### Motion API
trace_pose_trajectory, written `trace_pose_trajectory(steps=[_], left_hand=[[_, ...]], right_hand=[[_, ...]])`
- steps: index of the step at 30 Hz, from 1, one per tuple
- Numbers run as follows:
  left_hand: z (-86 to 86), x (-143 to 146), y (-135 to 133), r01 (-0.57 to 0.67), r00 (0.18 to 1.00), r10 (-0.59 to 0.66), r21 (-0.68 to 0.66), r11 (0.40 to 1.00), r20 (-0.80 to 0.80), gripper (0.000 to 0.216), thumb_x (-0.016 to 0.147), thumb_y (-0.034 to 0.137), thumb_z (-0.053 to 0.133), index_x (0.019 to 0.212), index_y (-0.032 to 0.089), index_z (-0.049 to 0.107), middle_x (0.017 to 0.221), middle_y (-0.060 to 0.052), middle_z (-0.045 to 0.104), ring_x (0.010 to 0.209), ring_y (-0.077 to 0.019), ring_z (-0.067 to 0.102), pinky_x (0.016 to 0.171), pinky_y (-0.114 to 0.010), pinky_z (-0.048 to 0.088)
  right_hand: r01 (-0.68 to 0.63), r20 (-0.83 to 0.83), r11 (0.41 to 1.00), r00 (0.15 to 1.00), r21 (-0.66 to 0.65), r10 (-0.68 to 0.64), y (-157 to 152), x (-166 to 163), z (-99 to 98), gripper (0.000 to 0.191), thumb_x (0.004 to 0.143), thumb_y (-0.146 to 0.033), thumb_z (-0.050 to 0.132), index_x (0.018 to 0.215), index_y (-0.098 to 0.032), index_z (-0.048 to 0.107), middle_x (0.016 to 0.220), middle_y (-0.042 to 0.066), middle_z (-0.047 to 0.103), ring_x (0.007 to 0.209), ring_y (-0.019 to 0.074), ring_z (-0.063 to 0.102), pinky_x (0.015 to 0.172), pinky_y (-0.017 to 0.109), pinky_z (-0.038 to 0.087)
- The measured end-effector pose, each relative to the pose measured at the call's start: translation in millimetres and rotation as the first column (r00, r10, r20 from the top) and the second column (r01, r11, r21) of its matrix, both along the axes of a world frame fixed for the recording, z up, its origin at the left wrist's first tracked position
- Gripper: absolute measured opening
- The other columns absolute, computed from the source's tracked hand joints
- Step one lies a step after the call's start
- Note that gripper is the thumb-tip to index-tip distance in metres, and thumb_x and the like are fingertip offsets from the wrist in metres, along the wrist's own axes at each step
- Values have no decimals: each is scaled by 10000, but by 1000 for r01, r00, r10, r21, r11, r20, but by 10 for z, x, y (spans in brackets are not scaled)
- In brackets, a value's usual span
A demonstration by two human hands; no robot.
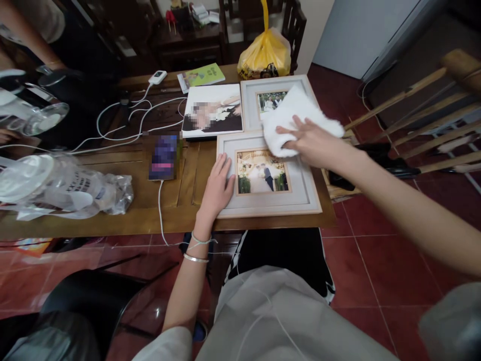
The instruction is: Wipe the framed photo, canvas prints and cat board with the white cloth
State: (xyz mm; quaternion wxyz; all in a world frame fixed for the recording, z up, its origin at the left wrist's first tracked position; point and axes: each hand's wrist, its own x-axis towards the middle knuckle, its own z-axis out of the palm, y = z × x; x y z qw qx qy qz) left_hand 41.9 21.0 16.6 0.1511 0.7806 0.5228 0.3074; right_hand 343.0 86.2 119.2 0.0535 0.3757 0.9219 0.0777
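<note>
on the near picture frame (300, 193), left hand (218, 188) lies flat and open (holding nothing); right hand (313, 143) presses a white cloth (289, 118) at its top edge, fingers spread.

Red tiled floor (356, 260); brown wooden tabletop (112, 223); dark wooden chairs (295, 22) beyond its far edge; pale wall (356, 35); slatted wooden rack (398, 96) off its right edge.

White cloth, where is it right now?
Head view: the white cloth lies under the right hand, over the top right corner of the near picture frame and the far picture frame.
</note>
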Motion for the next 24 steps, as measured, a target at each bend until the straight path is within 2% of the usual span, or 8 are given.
trace_pose_trajectory(steps=[3, 5, 7, 11, 14, 16, 18, 24], left_hand=[[-8, 0, 2, -4, 1000, 4, 12, 1000, -17, 523, 1024, 254, 474, 1536, 153, 436, 1667, -169, 355, 1579, -305, 283, 1303, -535, 245], [-11, 7, -3, -11, 1000, 11, 19, 1000, -27, 520, 1026, 258, 472, 1532, 144, 439, 1669, -174, 347, 1580, -312, 277, 1300, -543, 252], [-16, 17, -7, -22, 999, 23, 18, 1000, -40, 518, 1027, 259, 469, 1526, 124, 443, 1674, -182, 332, 1586, -324, 255, 1302, -550, 246], [-32, 30, -8, -16, 999, 18, 35, 999, -49, 505, 1036, 271, 454, 1527, 154, 440, 1695, -146, 302, 1598, -329, 213, 1305, -570, 228], [-38, 29, -5, -5, 998, 8, 54, 999, -59, 502, 1043, 276, 440, 1526, 141, 438, 1691, -150, 308, 1593, -327, 228, 1306, -561, 234], [-31, 28, -7, -6, 997, 10, 57, 998, -76, 505, 1044, 277, 432, 1522, 117, 442, 1686, -166, 314, 1590, -326, 241, 1308, -548, 237], [-16, 30, -12, 1, 996, 4, 52, 999, -95, 506, 1045, 279, 424, 1521, 108, 446, 1681, -170, 324, 1588, -321, 246, 1310, -539, 237], [41, 36, -24, 31, 989, -29, 14, 999, -143, 497, 1056, 286, 388, 1515, 114, 466, 1654, -150, 388, 1593, -308, 237, 1308, -540, 240]], right_hand=[[23, 52, 999, 998, 30, -25, -168, -233, -289, 466, 802, 71, 521, 1177, -72, 758, 1554, 240, 487, 1411, 463, 449, 1090, 642, 401], [15, 51, 998, 999, 65, -18, -420, -291, -366, 414, 826, 37, 527, 1129, -95, 777, 1519, 234, 529, 1379, 471, 483, 1078, 648, 409], [-16, 53, 999, 998, 29, 14, -740, -284, -329, 381, 819, 6, 560, 1098, -123, 785, 1490, 218, 564, 1340, 467, 523, 1058, 632, 435], [-148, -25, 975, 989, -163, 146, -1352, -198, -73, 332, 753, -25, 622, 1019, -142, 783, 1454, 207, 600, 1251, 402, 601, 988, 521, 519], [-230, -125, 944, 971, -235, 205, -1551, -195, 13, 362, 729, -25, 617, 1026, -165, 771, 1463, 173, 603, 1258, 356, 603, 981, 463, 539], [-199, -149, 954, 974, -224, 168, -1498, -242, -46, 431, 739, -12, 587, 1101, -169, 760, 1494, 155, 582, 1305, 357, 573, 1010, 476, 530], [-118, -142, 973, 986, -196, 91, -1306, -303, -163, 505, 755, 0, 554, 1200, -157, 733, 1527, 153, 550, 1354, 377, 531, 1046, 515, 507], [101, -197, 994, 974, -48, -109, -286, -355, -413, 613, 803, 40, 425, 1338, -145, 661, 1603, 137, 459, 1491, 383, 354, 1166, 621, 356]])
